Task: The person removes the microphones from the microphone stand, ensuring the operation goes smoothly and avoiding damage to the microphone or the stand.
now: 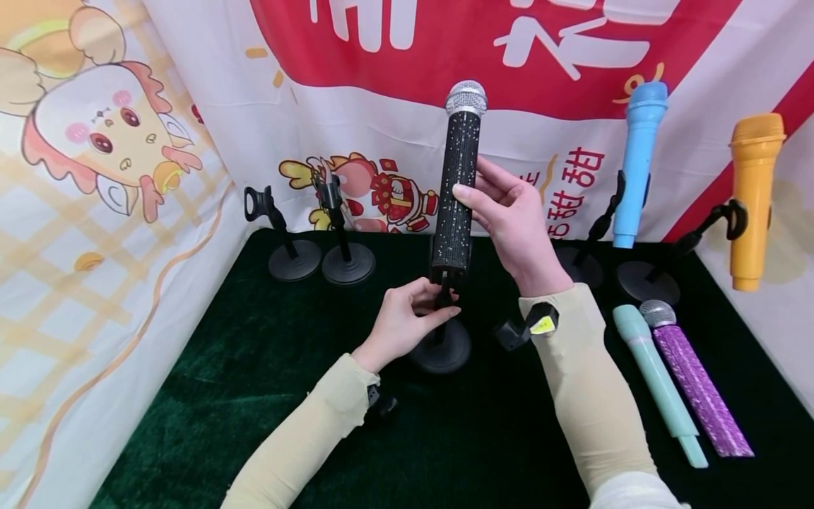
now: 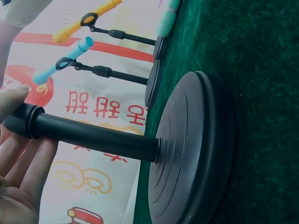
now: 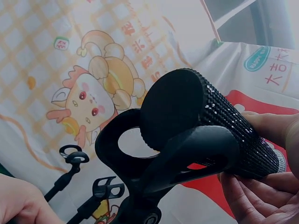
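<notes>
A black, glitter-studded microphone with a silver mesh head stands nearly upright over the middle of the table. My right hand holds it by the body, thumb in front and fingers behind. In the right wrist view its flat bottom end lies between the two arms of the black stand clip. Below, the fingers and thumb of my left hand grip the collar at the top of the stand pole. The round stand base rests on the green cloth.
Two black stands with vacant clips are at the back left. A blue microphone and an orange microphone sit in stands at the right. Mint-green and purple glitter microphones lie on the green cloth at the right.
</notes>
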Demonstrator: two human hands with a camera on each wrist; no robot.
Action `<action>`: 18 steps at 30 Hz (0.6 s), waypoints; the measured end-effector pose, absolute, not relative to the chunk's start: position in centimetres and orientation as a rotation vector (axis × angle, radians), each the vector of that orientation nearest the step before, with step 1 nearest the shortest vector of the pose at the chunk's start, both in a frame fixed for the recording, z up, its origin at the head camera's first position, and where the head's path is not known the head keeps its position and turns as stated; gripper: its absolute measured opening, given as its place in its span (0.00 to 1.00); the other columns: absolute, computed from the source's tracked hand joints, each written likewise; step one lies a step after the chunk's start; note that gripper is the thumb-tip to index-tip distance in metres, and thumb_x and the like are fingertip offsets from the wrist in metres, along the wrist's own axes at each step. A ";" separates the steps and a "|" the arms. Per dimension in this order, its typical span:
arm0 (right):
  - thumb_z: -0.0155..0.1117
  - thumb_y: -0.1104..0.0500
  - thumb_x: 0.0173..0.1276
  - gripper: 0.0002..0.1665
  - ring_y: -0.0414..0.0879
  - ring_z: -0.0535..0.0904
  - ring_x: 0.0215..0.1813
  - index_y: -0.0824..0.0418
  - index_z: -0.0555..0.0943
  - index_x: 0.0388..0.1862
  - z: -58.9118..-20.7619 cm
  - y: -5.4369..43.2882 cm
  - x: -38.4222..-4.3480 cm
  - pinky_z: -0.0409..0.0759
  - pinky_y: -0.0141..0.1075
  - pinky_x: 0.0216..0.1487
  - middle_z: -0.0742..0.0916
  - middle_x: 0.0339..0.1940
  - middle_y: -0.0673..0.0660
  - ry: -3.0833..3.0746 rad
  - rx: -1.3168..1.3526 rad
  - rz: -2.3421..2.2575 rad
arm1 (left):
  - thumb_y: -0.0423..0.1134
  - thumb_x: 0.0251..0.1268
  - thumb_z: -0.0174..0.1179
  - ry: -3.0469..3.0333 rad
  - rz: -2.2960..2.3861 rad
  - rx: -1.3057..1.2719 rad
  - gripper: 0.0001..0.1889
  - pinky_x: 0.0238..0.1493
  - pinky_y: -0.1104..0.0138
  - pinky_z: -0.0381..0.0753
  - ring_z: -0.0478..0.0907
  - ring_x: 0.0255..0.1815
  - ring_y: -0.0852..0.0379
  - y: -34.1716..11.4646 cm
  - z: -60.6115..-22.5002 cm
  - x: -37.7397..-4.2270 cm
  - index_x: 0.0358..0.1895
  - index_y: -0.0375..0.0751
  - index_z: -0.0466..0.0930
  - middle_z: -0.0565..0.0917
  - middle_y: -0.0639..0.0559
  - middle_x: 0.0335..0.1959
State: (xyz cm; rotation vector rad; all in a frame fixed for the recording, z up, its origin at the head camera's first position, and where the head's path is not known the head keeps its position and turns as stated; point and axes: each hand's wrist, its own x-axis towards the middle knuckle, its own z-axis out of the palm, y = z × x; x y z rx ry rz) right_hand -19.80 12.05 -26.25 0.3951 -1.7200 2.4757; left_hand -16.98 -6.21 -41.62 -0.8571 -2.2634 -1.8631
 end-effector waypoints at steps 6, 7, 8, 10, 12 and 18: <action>0.72 0.67 0.66 0.31 0.50 0.84 0.52 0.63 0.78 0.68 -26.2 11.9 -19.8 0.85 0.38 0.51 0.85 0.56 0.65 -1.694 0.356 2.476 | 0.35 0.64 0.72 -2.316 -1.881 -0.794 0.11 0.46 0.65 0.86 0.87 0.44 0.60 -6.1 -41.0 -16.5 0.48 0.43 0.83 0.89 0.55 0.47; 0.72 0.67 0.66 0.31 0.50 0.84 0.52 0.62 0.78 0.68 -26.2 11.9 -19.8 0.85 0.37 0.51 0.85 0.56 0.65 -1.690 0.349 2.477 | 0.34 0.64 0.71 -2.324 -1.883 -0.787 0.12 0.47 0.65 0.86 0.87 0.45 0.60 -6.1 -40.8 -16.3 0.48 0.42 0.83 0.89 0.53 0.47; 0.72 0.67 0.66 0.31 0.50 0.84 0.52 0.62 0.78 0.68 -26.2 11.8 -19.8 0.85 0.37 0.51 0.84 0.56 0.65 -1.688 0.343 2.478 | 0.33 0.64 0.71 -2.329 -1.885 -0.785 0.12 0.47 0.65 0.86 0.87 0.45 0.60 -6.1 -40.4 -16.1 0.48 0.41 0.82 0.89 0.52 0.48; 0.72 0.67 0.66 0.31 0.51 0.84 0.52 0.62 0.77 0.69 -26.3 11.8 -19.8 0.85 0.37 0.51 0.84 0.56 0.66 -1.686 0.336 2.478 | 0.32 0.64 0.71 -2.330 -1.889 -0.786 0.11 0.48 0.65 0.86 0.87 0.45 0.59 -6.1 -39.8 -15.7 0.48 0.39 0.82 0.89 0.51 0.48; 0.72 0.67 0.67 0.31 0.51 0.84 0.53 0.62 0.77 0.69 -26.3 11.8 -19.8 0.85 0.38 0.51 0.84 0.56 0.65 -1.689 0.334 2.472 | 0.32 0.65 0.70 -2.323 -1.892 -0.799 0.11 0.48 0.65 0.86 0.87 0.46 0.59 -6.2 -39.2 -15.4 0.47 0.38 0.82 0.89 0.50 0.48; 0.72 0.66 0.67 0.31 0.52 0.83 0.54 0.61 0.77 0.69 -26.3 11.9 -19.8 0.84 0.38 0.53 0.84 0.56 0.65 -1.692 0.336 2.449 | 0.32 0.65 0.70 -2.322 -1.886 -0.799 0.10 0.47 0.65 0.86 0.87 0.45 0.59 -6.2 -38.8 -15.1 0.46 0.38 0.82 0.89 0.50 0.47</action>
